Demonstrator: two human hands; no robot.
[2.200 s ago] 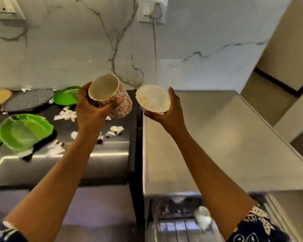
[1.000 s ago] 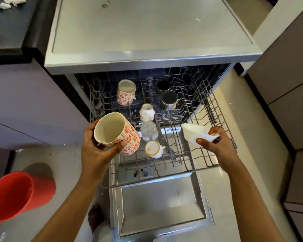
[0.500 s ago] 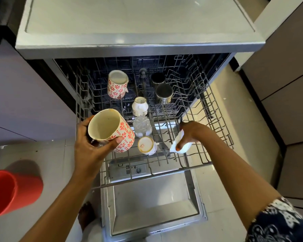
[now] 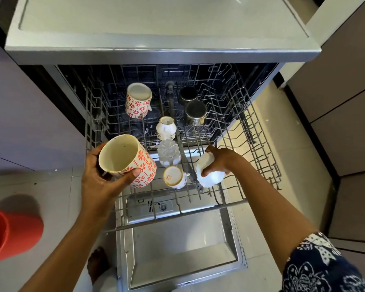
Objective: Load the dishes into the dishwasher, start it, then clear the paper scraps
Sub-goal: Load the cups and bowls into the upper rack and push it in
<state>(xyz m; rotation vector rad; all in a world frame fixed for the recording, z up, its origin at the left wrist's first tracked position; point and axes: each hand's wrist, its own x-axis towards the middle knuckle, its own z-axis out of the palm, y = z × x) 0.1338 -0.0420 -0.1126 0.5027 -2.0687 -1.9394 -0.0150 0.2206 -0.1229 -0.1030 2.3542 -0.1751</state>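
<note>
Two hands are over the pulled-out rack. Left hand is wrapped around a floral mug, thumb across its side, and holds it tilted, mouth up, above the rack's front left corner. Right hand grips a white bowl from above; the bowl is tipped among the front tines, just right of a small cup.

Count: floral mug 2; steel cup 2; small white cup 2; glass 1; white bowl 1; red bucket 1.
</note>
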